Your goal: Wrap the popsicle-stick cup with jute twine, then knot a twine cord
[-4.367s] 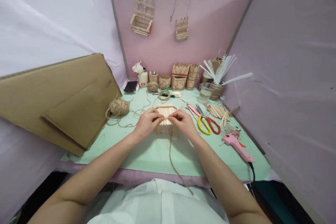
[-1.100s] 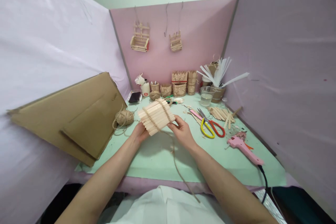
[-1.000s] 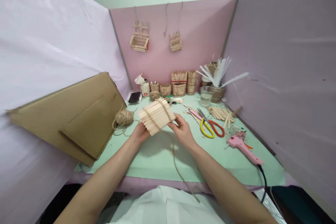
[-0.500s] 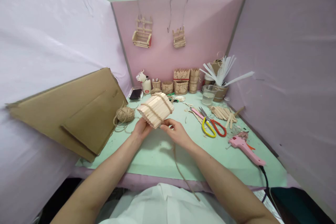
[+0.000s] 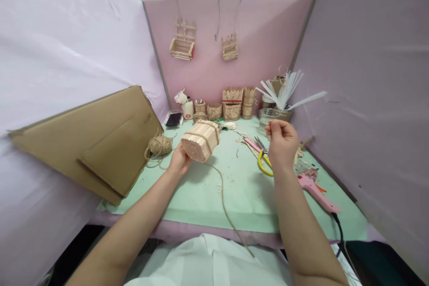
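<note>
- While the left hand point(image 5: 180, 159) bears its weight, the stick box point(image 5: 202, 140) is tilted above the bench point(image 5: 191, 205), one end turned toward the person; that hand's grip is closed about its lower left side.
- Two twine bands point(image 5: 198, 136) circle the box.
- Below the box, a loose twine strand point(image 5: 222, 192) runs over the bench's front edge to the white shirt point(image 5: 208, 259).
- Well to the right of the box, the right hand point(image 5: 283, 140) is raised with fingers curled; I cannot tell whether its grip has anything in it. It partly covers a clear cup point(image 5: 263, 121).
- Right of the box lie scissors point(image 5: 263, 167) with a yellow handle and, farther off, a pink glue gun point(image 5: 317, 193).
- Left of the box sits a twine ball point(image 5: 160, 145); beyond that leans a cardboard sheet point(image 5: 110, 143).
- Behind the box stand small stick containers point(image 5: 232, 111).
</note>
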Motion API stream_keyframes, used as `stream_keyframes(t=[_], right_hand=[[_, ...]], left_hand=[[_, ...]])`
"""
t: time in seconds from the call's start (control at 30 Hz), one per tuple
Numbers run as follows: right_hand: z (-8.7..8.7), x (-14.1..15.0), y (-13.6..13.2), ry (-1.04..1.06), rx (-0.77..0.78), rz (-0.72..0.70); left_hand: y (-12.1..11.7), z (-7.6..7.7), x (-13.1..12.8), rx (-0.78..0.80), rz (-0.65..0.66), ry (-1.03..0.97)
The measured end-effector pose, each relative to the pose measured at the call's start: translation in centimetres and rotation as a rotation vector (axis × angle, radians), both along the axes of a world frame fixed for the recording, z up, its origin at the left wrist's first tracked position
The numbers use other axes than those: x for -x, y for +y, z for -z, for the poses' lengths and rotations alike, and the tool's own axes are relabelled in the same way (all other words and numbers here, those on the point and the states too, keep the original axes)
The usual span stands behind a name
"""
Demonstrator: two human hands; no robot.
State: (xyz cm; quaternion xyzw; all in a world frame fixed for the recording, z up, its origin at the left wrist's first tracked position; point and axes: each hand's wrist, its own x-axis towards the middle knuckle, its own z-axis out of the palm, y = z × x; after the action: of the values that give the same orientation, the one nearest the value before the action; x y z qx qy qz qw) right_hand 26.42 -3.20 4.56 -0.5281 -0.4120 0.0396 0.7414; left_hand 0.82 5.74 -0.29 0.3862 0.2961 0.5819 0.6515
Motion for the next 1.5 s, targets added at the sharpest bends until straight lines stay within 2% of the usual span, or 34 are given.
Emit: stream_keyframes(t=[0.1,0.17,0.27,0.3,0.43,0.5,0.6,0.83,0.97,1.07,1.17,1.27,1.33,1.4,1.5], right_hand=[[1.8,-1.7,0.7,-0.408,0.4,-0.014],[2.9,-2.6,0.8,-0.583,0.624,0.068],[3.9,-4.1,0.3,-0.657,0.824,0.236],[3.9,-4.6,0.1,-0.67,0.902,0.251],[4.1,-5.7,-0.8,-0.667,1.282,0.123],[4.4,-5.7,-1.0,-0.661,1.363,0.078],[5.0,-5.4,-1.0,-0.663,1.373,0.087],[5.3,-4.8,-0.9,-0.603,1.363,0.124],[4.9,-4.1,-1.1,-0.589,1.251,0.226],[4.7,-3.6,-0.8,-0.541,1.092,0.198],[4.4,-2.7,-0.4,-0.4,0.849,0.074],[3.9,-1.1,-0.3,-0.118,0.616,-0.207],[3.4,-0.1,-0.5,0.087,0.544,-0.439],[3.1,0.8,-0.7,0.202,0.511,-0.613],[3.1,1.2,-0.8,0.253,0.497,-0.703]], left_hand=[[-0.3,0.1,-0.1,-0.025,-0.029,0.105],[-0.5,-0.1,-0.1,-0.035,-0.068,0.193],[-0.7,-1.2,-0.4,-0.13,-0.099,0.342],[-0.8,-1.8,-0.7,-0.175,-0.095,0.392],[-1.4,-4.3,-2.1,-0.353,-0.114,0.538],[-1.8,-4.9,-2.8,-0.413,-0.132,0.585],[-2.3,-4.6,-3.5,-0.465,-0.159,0.646],[-1.8,-1.8,-4.2,-0.503,-0.163,0.824],[-2.0,-1.4,-4.3,-0.573,-0.16,0.813],[-2.3,-1.4,-4.2,-0.592,-0.156,0.808],[-2.5,-1.4,-3.9,-0.609,-0.136,0.818],[-2.4,-1.5,-3.5,-0.628,-0.118,0.817],[-2.3,-1.6,-3.3,-0.63,-0.101,0.814],[-2.2,-1.7,-2.9,-0.619,-0.08,0.797],[-1.9,-1.6,-2.4,-0.58,-0.041,0.737]])
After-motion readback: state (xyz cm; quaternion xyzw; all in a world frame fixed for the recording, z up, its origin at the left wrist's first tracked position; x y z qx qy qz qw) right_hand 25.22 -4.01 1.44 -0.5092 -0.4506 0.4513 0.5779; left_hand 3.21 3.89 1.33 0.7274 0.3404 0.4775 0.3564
